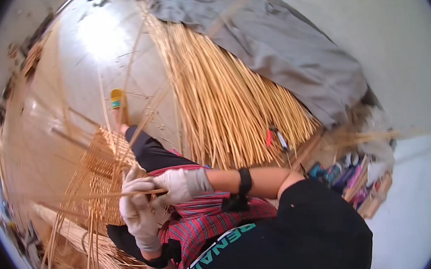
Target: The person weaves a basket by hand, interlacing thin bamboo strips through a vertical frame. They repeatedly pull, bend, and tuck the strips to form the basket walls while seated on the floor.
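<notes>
Gloved left hand (139, 216) raised from below, fingers curled round a cane strand (122, 194), gloved right hand (179, 185) reaching across, pinching it, half-woven basket (99, 178) resting on the lap, cane bundle (222, 102) behind

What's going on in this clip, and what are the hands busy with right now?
A seated person is weaving a basket. Both gloved hands meet at the half-woven wicker basket resting against the lap: the left hand and right hand grip a thin cane strand running across the loose upright stakes. A big bundle of canes lies on the floor beside a grey cloth.
</notes>
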{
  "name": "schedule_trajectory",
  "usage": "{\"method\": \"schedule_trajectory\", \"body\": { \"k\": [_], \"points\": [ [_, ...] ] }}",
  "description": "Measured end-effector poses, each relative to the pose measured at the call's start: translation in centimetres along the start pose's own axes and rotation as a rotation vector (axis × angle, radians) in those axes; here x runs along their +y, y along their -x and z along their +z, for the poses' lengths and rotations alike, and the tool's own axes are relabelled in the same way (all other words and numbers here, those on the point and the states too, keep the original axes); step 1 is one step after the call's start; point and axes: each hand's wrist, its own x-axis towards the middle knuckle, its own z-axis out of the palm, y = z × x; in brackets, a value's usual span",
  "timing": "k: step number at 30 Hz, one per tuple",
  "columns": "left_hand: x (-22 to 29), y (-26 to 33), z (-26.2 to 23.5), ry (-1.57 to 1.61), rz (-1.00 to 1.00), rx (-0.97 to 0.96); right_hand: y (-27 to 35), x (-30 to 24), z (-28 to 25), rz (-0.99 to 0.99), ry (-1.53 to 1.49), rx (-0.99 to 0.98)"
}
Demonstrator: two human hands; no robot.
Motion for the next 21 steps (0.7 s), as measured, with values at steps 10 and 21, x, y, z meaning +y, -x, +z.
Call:
{"method": "schedule_trajectory", "body": {
  "k": [10,21],
  "points": [
    [-0.9,0.4,4.8,0.299,-0.060,0.138,18.2,27.6,-10.9,0.901,0.325,0.964],
    [-0.8,1.0,3.2,0.402,-0.310,0.137,40.6,26.2,-21.4,1.968,0.883,0.655]
  ]
}}
